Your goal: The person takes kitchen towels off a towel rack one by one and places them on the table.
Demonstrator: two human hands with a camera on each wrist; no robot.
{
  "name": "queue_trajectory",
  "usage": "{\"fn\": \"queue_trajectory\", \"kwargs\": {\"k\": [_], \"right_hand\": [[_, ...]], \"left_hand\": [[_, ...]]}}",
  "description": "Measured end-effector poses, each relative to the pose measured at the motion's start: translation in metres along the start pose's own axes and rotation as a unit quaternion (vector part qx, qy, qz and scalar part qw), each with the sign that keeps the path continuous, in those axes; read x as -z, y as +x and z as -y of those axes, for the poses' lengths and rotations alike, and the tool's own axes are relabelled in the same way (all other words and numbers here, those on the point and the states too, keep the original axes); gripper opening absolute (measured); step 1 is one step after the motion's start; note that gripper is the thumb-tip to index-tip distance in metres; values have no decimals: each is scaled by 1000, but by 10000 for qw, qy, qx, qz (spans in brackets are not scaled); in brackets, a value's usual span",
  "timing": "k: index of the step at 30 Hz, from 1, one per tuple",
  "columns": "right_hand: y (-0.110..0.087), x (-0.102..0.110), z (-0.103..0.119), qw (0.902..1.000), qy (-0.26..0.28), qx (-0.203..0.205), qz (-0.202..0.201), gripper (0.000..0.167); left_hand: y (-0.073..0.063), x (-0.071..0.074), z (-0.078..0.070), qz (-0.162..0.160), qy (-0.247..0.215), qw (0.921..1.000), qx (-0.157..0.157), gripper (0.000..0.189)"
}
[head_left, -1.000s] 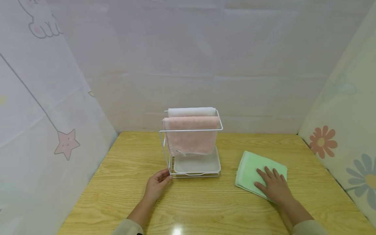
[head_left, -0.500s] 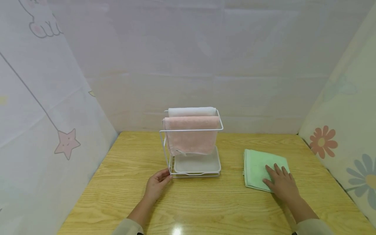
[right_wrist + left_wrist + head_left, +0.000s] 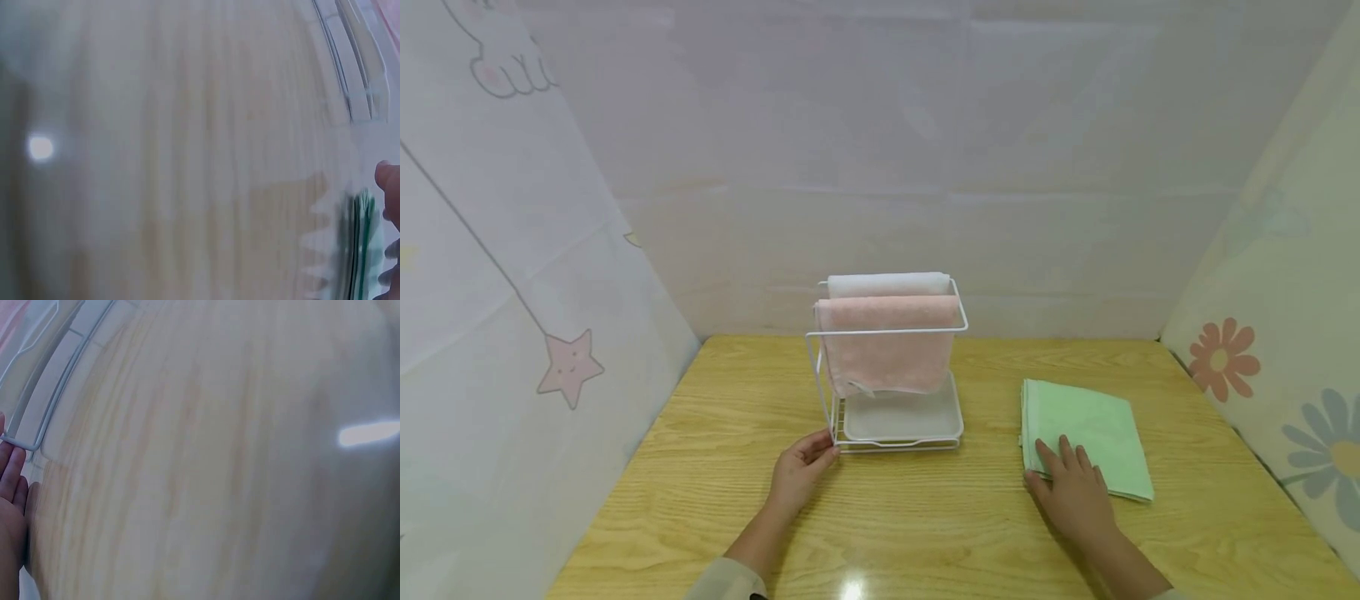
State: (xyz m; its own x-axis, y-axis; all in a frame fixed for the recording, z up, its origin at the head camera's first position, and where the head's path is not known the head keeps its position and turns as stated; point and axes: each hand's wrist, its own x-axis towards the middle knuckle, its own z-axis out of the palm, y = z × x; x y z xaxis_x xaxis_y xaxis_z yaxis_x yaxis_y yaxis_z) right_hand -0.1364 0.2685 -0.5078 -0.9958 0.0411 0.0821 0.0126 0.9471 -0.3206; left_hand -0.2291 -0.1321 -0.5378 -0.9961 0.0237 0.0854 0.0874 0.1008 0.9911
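In the head view, my left hand [image 3: 797, 477] pinches the front left corner of a white wire rack [image 3: 887, 332]. The left wrist view catches that grip at its left edge, with fingers [image 3: 11, 475] at the rack's corner. A folded pink towel [image 3: 891, 354] hangs over a bar of the rack, and a folded white towel [image 3: 887, 286] hangs behind it. To the right, a folded green towel [image 3: 1101, 429] lies flat on the table. My right hand [image 3: 1071, 500] rests on its near left part with fingers spread; the right wrist view shows the towel's layered edge [image 3: 359, 250].
A shallow white tray [image 3: 902, 421] sits in the rack's base, under the towels. The wooden table [image 3: 940, 517] is bounded by a pale cloth at the back [image 3: 880, 150] and printed cloths on both sides.
The green towel has shifted to the right and turned a little. My right hand first moved right, then left and nearer to the towel's front left edge. My left hand stays at the rack.
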Motion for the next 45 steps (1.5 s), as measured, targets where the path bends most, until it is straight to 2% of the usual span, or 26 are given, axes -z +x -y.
{"fn": "queue_trajectory", "kwargs": {"k": [11,21,28,35,41,45], "right_hand": [[-8,-14,30,9978,145,-434,484,72],[-13,-17,34,9959,-25,-513,749,78],[-7,-17,19,9967,-129,-391,699,81],[1,-12,-6,9978,-64,-51,652,81],[7,-4,-28,9966,102,144,806,79],[11,0,-42,9965,163,208,792,79]], "left_hand": [[-2,-1,1,-6,104,9999,-56,37],[-1,0,2,-11,75,9999,-148,36],[-1,0,2,-9,122,9999,-72,37],[-1,0,1,4,95,10000,-4,37],[-2,0,1,1,65,10000,33,37],[-2,1,4,39,98,9996,-274,34]]}}
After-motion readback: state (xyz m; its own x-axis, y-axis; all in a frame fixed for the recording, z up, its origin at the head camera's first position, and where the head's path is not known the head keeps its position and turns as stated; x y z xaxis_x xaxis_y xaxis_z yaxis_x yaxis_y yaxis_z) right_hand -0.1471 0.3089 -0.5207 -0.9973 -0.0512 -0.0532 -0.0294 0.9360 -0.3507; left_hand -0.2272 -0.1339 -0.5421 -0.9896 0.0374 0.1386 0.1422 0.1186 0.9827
